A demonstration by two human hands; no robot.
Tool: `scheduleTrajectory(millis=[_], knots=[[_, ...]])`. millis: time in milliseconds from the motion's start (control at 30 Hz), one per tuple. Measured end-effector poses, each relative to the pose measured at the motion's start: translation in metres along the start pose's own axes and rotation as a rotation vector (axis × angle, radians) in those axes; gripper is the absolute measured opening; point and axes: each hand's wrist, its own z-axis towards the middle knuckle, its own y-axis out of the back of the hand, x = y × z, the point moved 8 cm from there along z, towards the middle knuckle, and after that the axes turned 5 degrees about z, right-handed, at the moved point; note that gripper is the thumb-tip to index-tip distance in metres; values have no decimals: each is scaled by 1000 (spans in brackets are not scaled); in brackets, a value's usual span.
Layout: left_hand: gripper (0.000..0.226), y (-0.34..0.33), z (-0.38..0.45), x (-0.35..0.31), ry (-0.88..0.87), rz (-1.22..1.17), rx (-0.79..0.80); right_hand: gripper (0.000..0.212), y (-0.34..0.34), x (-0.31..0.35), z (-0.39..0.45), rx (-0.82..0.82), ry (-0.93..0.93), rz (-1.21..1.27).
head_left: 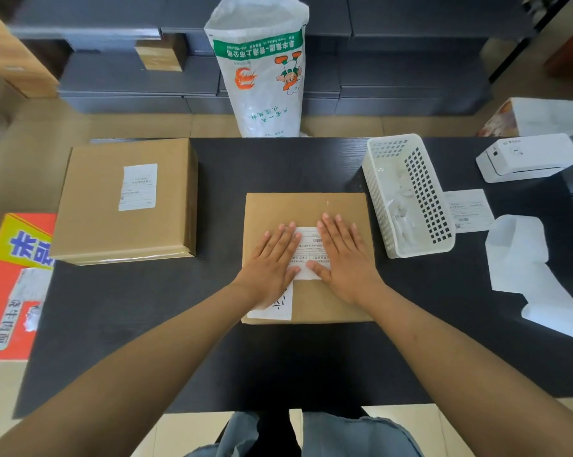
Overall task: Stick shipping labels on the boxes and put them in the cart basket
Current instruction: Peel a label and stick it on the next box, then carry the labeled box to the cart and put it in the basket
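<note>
With your left hand (pixel 273 258) and right hand (pixel 341 255) spread flat on the shipping label (pixel 308 249) atop the cardboard box (pixel 308 206) just left of the white basket (pixel 407 196), smooth outward to seal its edges without creasing.

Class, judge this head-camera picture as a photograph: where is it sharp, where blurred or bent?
Head view: sharp at the centre, where both hands press the label; top-left corner smeared; wide-angle bending bows the table edges; light even, shadows soft, no glare.
</note>
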Motion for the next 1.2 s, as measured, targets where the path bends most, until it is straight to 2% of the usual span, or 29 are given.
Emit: scheduleTrajectory(millis=[100,167,267,367,500,567,633,733,933,1100,1200], knots=[[66,4,3,3,-12,-45,-12,77,7,-3,1,-38,-16,65],[67,12,1,9,31,-104,-78,74,18,-12,-2,-117,-105,193],[63,20,-3,26,232,-224,-194,67,30,-31,-9,-228,-287,399],[64,19,-11,49,493,-445,-227,63,34,-42,-17,-243,-348,451],[71,18,-20,69,709,-666,-261,61,37,-55,-33,-286,-465,516],[74,7,-26,75,849,-812,-212,62,28,-62,-42,-280,-625,660],[72,-9,-32,74,953,-1016,-110,62,11,-65,-48,-207,-794,797],[60,-18,-34,62,939,-1182,-10,60,-6,-66,-48,-98,-873,867],[53,-9,-37,60,943,-1180,-16,63,-8,-73,-44,-47,-805,897],[54,21,-38,67,965,-1108,-40,61,19,-64,-44,-78,-745,867],[52,65,-30,81,903,-1084,-70,57,63,-64,-37,-143,-672,819]])
